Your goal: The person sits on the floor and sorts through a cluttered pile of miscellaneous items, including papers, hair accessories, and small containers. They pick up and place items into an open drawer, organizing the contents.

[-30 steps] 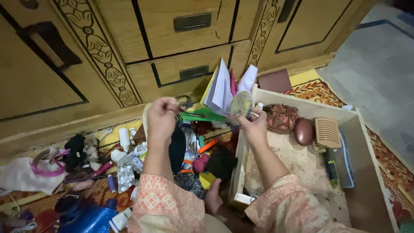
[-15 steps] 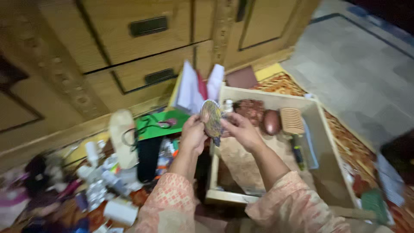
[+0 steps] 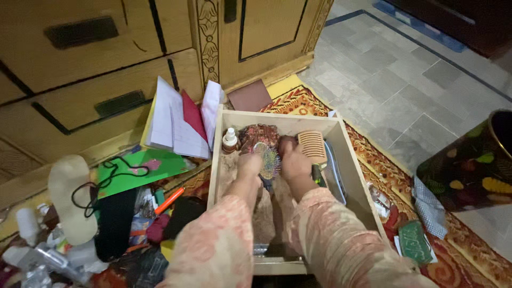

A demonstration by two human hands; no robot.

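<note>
Both hands are down inside a pale wooden drawer [image 3: 216, 160] that sits on a patterned red rug [image 3: 426, 176] in front of a carved wooden cabinet [image 3: 106, 64]. The left hand [image 3: 248, 164] is curled around the dark handle of a round hairbrush [image 3: 270, 161] with many-coloured bristles, holding it over the back half of the drawer. The right hand [image 3: 292, 160] lies just beside the brush head, fingers bent and touching its edge; whether it truly grips is not clear.

Behind the brush rests a brown patterned pouch [image 3: 259, 134], with a small white-capped bottle [image 3: 230, 141] at the drawer's back left corner. A tan wide-toothed comb [image 3: 312, 145] lies to the right of the hands.

Outside the drawer, white and red papers [image 3: 178, 120] lean against the cabinet, and a flat green packet [image 3: 136, 169] with a black cord lies on the floor. A green rectangular packet [image 3: 415, 241] sits on the rug to the right, near a dark bin with leaf shapes [image 3: 469, 170].
</note>
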